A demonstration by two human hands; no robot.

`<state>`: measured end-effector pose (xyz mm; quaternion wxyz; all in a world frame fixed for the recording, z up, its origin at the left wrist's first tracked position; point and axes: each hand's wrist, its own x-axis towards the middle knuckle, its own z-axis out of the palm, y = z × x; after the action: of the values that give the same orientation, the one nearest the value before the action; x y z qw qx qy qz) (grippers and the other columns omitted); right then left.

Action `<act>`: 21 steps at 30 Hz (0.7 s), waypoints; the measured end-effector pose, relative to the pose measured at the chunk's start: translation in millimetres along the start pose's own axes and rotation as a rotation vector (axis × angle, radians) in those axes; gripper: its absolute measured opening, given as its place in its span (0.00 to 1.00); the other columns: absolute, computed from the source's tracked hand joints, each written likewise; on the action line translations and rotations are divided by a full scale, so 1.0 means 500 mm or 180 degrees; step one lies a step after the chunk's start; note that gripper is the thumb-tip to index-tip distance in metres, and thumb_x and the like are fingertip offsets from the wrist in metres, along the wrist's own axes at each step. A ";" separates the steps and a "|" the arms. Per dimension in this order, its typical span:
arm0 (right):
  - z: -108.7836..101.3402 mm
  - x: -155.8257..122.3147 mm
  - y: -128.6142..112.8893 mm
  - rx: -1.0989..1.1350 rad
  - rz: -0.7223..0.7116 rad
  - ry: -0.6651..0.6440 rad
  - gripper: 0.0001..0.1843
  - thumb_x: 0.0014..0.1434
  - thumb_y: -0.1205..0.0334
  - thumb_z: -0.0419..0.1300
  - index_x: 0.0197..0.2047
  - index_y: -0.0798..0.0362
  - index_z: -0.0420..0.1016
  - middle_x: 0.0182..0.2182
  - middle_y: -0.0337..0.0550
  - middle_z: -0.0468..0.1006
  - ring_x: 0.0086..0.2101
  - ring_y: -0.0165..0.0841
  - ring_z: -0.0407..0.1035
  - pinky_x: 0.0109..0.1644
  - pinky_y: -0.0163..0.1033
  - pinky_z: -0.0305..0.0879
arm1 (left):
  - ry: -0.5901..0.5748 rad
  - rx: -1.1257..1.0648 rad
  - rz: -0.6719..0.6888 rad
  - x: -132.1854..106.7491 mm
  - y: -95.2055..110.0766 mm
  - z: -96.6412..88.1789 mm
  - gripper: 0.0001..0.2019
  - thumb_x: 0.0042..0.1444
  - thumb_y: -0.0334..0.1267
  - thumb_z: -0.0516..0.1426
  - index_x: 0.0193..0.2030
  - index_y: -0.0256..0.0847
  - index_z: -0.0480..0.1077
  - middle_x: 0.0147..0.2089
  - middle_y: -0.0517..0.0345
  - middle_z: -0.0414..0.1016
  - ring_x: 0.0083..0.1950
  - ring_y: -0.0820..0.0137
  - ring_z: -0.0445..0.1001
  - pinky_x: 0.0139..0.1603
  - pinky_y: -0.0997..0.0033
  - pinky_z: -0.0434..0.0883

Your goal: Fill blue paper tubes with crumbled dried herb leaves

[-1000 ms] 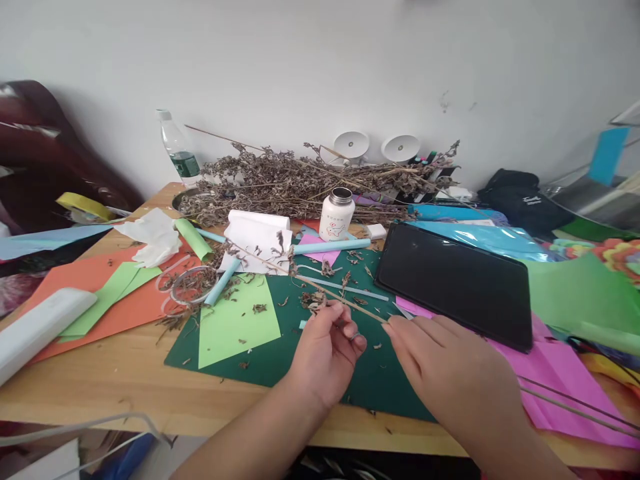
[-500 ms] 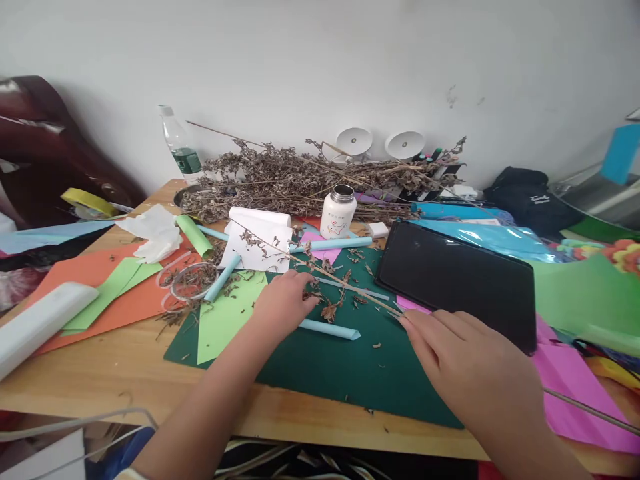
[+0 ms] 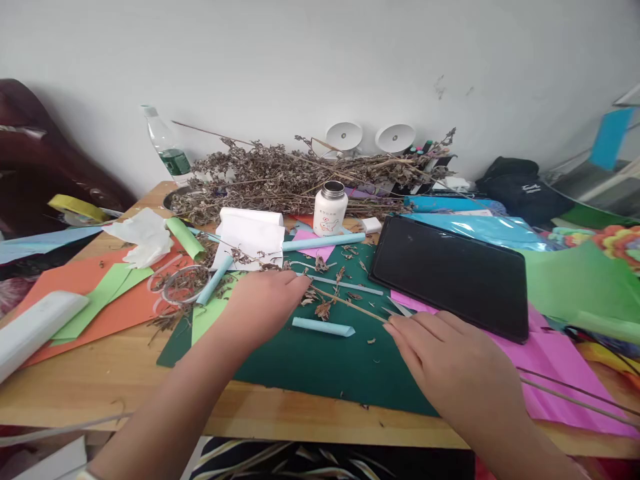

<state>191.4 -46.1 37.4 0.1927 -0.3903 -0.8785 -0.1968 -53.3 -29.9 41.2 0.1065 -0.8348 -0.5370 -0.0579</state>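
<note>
A thin dried plant stem runs slantwise over the green cutting mat and on past my right wrist. Closed round its leafy part is my left hand. My right hand also grips the stem, farther down, with its fingers pinched together. Pointed metal blades, like those of scissors, show just beyond the right fingertips; the rest is hidden by the hand. Dry leaf bits and a rolled light-blue paper tube lie on the mat between my hands.
A heap of dried plants lies along the wall. A white open bottle stands mid-table, left of a black tablet. Orange paper and a yellow tape roll are at left; pink paper is at right.
My left hand has closed on the stem, where its fingers were apart before. The right hand keeps its grip. The view has shifted slightly, and more of the blades shows.
</note>
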 end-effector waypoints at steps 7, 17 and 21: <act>0.001 0.003 -0.006 -0.0054 0.0014 -0.0046 0.17 0.58 0.64 0.47 0.23 0.53 0.71 0.16 0.39 0.66 0.22 0.30 0.57 0.29 0.37 0.47 | -0.0567 0.0291 -0.0233 0.011 0.011 -0.011 0.13 0.57 0.36 0.44 0.31 0.36 0.66 0.25 0.54 0.69 0.25 0.66 0.69 0.21 0.74 0.52; 0.001 0.003 -0.010 -0.0017 0.0116 -0.0098 0.17 0.57 0.66 0.48 0.19 0.52 0.68 0.15 0.38 0.63 0.21 0.31 0.55 0.27 0.37 0.43 | -0.0403 0.0231 0.0068 0.001 0.007 -0.008 0.09 0.57 0.35 0.45 0.33 0.40 0.65 0.31 0.57 0.68 0.31 0.66 0.69 0.25 0.70 0.60; 0.002 0.003 -0.012 0.0020 0.0104 -0.0178 0.16 0.56 0.69 0.48 0.19 0.51 0.67 0.15 0.37 0.62 0.21 0.31 0.53 0.27 0.37 0.42 | -0.0273 0.0277 0.0169 0.001 0.000 0.000 0.08 0.56 0.33 0.46 0.32 0.39 0.65 0.33 0.56 0.68 0.33 0.66 0.68 0.28 0.70 0.61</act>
<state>185.7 -48.4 36.0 0.1726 -0.4094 -0.8776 -0.1799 -53.2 -29.4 41.3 0.1210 -0.8451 -0.5207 0.0042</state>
